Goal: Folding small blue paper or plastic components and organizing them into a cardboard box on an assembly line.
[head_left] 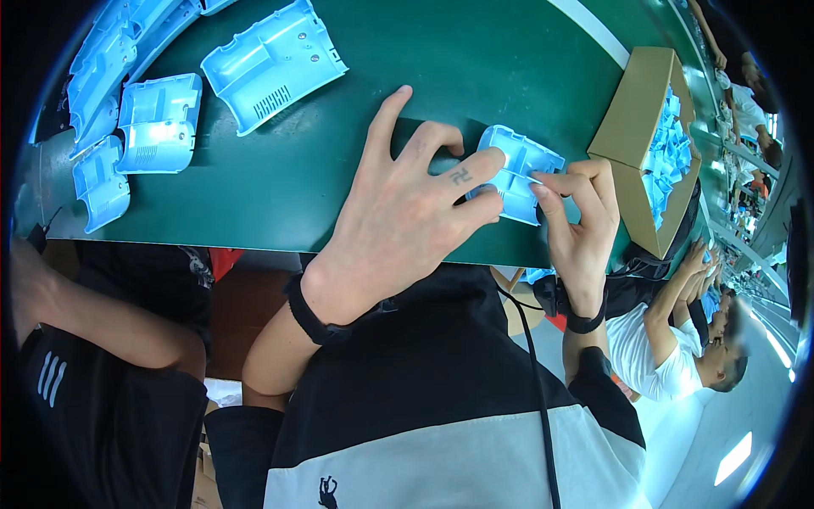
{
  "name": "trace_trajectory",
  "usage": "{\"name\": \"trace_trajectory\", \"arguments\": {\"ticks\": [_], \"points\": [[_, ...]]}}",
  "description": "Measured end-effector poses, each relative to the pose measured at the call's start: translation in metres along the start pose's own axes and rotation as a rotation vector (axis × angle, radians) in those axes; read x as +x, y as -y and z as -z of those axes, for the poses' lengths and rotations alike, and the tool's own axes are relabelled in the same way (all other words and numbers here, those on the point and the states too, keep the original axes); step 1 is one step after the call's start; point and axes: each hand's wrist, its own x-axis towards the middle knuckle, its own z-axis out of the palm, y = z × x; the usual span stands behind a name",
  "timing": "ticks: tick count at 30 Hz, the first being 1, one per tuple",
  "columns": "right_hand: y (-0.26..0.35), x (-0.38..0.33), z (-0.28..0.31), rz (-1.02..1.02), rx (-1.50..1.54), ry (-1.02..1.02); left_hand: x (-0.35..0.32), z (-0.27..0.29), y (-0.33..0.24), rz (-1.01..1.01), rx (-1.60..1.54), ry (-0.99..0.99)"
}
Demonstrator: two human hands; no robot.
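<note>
A light-blue plastic housing shell lies on the green table, near its front edge, hollow side up. My left hand holds its left side with the thumb and a bent index finger, while other fingers spread over the tabletop. From the right, my right hand pinches thumb and index finger together over the middle of the shell. A narrow pale-blue edge shows at those fingertips; whether it is a loose small part or the shell's own rib, I cannot tell.
At the right stands an open cardboard box of small blue plastic pieces. More blue shells lie on the green table at the left, some piled. Another person's arm is close on my left; a person in white sits right.
</note>
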Motion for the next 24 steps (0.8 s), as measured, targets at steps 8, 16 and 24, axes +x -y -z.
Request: {"name": "trace_trajectory", "arguments": {"ticks": [8, 16, 24], "points": [[0.023, 0.033, 0.025, 0.206, -0.267, 0.255, 0.008, -0.001, 0.001, -0.015, 0.023, -0.003], [0.028, 0.038, 0.008, 0.355, -0.367, 0.104, 0.005, -0.02, 0.001, -0.038, 0.047, -0.132], [0.025, 0.033, 0.025, 0.331, -0.285, 0.312, -0.01, -0.015, -0.011, -0.094, 0.038, -0.26]]}}
